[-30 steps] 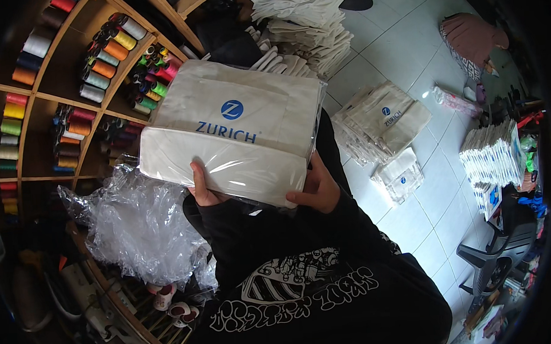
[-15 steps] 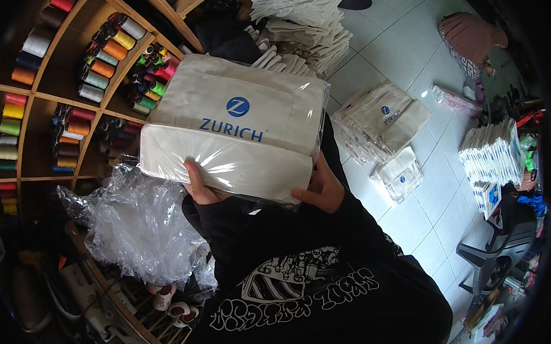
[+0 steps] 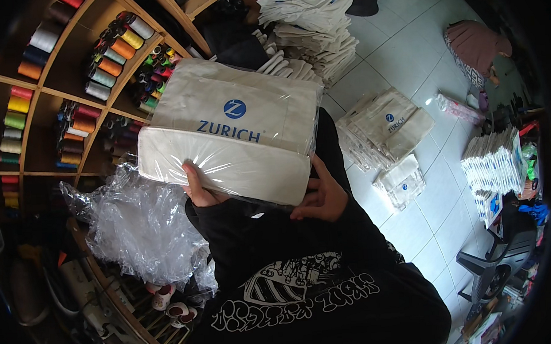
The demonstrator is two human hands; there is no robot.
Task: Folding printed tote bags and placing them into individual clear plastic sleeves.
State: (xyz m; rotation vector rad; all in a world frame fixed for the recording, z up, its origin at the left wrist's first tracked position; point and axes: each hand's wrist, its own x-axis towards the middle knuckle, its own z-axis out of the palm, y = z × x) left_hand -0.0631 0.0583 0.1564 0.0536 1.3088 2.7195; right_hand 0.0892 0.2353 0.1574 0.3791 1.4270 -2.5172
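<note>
A folded cream cloth bag with a blue round logo and blue lettering lies inside a clear plastic sleeve (image 3: 242,115), held up before my chest. My left hand (image 3: 201,190) grips the near left edge, its thumb on top of the shiny plastic and its other fingers hidden underneath. At the near right corner is my right hand (image 3: 324,195). One of its digits points up along the right edge, while the others are loosely bent and apart just below the corner. Crumpled clear plastic sleeves (image 3: 142,224) are heaped below and left of my left hand.
Thread spools (image 3: 108,62) fill the wooden shelf (image 3: 96,146) on the left. Stacked cloth bags (image 3: 319,44) stand at the back. Packaged bags (image 3: 387,127) lie on the tiled floor, with another stack (image 3: 490,159) and a black chair (image 3: 500,257) farther right. A person (image 3: 476,46) is bent low beyond.
My right thumb has come off the top of the packet, and that hand has shifted to its corner and edge. My left hand keeps its grip. The packet has tilted slightly.
</note>
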